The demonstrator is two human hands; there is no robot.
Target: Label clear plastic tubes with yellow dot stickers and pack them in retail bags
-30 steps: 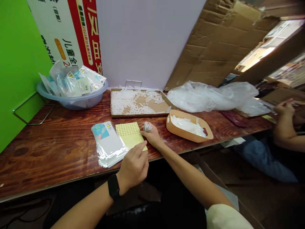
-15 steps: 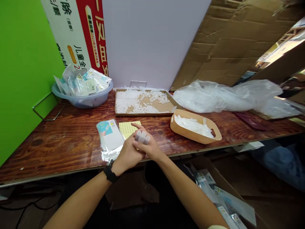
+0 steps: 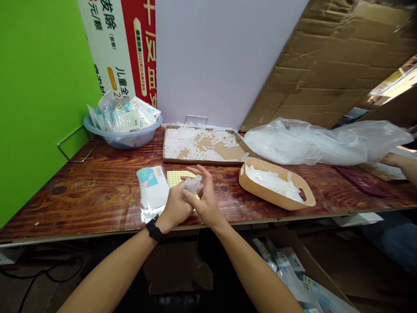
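Observation:
Between my two hands is a bundle of short translucent white tubes (image 3: 193, 184), held above the front of the table. My left hand (image 3: 177, 202), with a black watch on its wrist, is closed round the bundle from the left. My right hand (image 3: 208, 201) grips it from the right, thumb across the near side, its other fingers reaching over the far side. The palms hide part of the bundle. Just behind the hands lies a yellow sheet of small round stickers (image 3: 176, 174), partly covered. A stack of printed cards in clear bags (image 3: 155, 191) lies beside my left hand.
Behind stands a shallow cardboard tray (image 3: 228, 153) of loose white tubes. A tan basket (image 3: 270, 198) holds more white pieces. A blue basin (image 3: 130, 138) is full of filled packets. Plastic bags (image 3: 293, 141) lie right, near another person's arm (image 3: 402, 161). Below is a packet box (image 3: 312, 256).
The view has shifted, so the table things sit farther right. My right fingers have risen and spread over the bundle, whose tube ends look turned. Another person's arm has appeared at right.

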